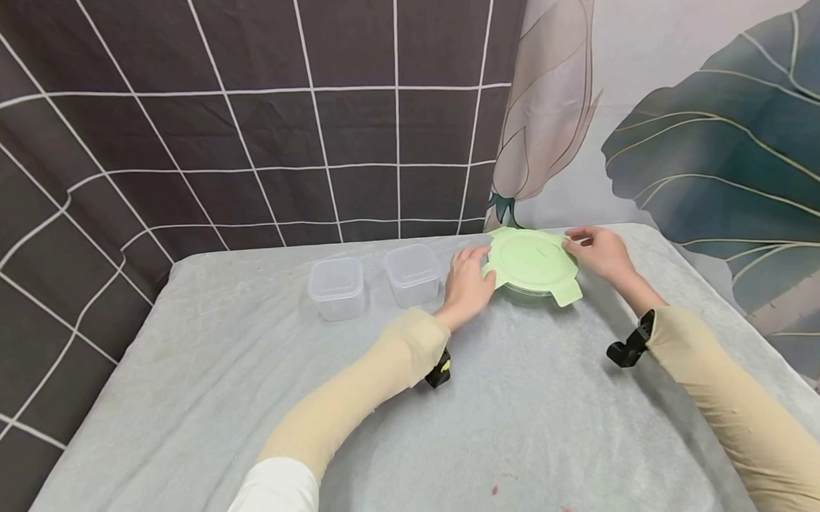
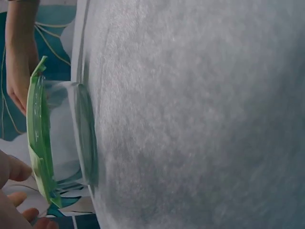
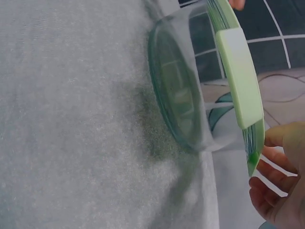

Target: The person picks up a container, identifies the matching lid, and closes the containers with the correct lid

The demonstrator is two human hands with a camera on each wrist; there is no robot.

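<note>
A round clear glass bowl (image 3: 178, 88) stands on the cloth-covered table with a pale green lid (image 1: 534, 261) on top. Several flaps stick out from the lid's rim, and one flap (image 1: 566, 292) points toward the front right. At the lid's left edge is my left hand (image 1: 467, 284), its fingers loosely bent and spread, thumb close to the rim (image 2: 34, 157). On the opposite side my right hand (image 1: 601, 255) pinches the lid's edge between thumb and fingers; the right wrist view shows the thumb (image 3: 279, 136) at the lid's upper side. The flap there is partly hidden.
Two translucent square containers with lids stand left of the bowl: one farther left (image 1: 338, 289), one nearer my left hand (image 1: 413, 275). Grey cloth (image 1: 403, 437) covers the table. A dark gridded curtain (image 1: 263, 133) and a leaf-patterned curtain (image 1: 739, 154) hang behind it.
</note>
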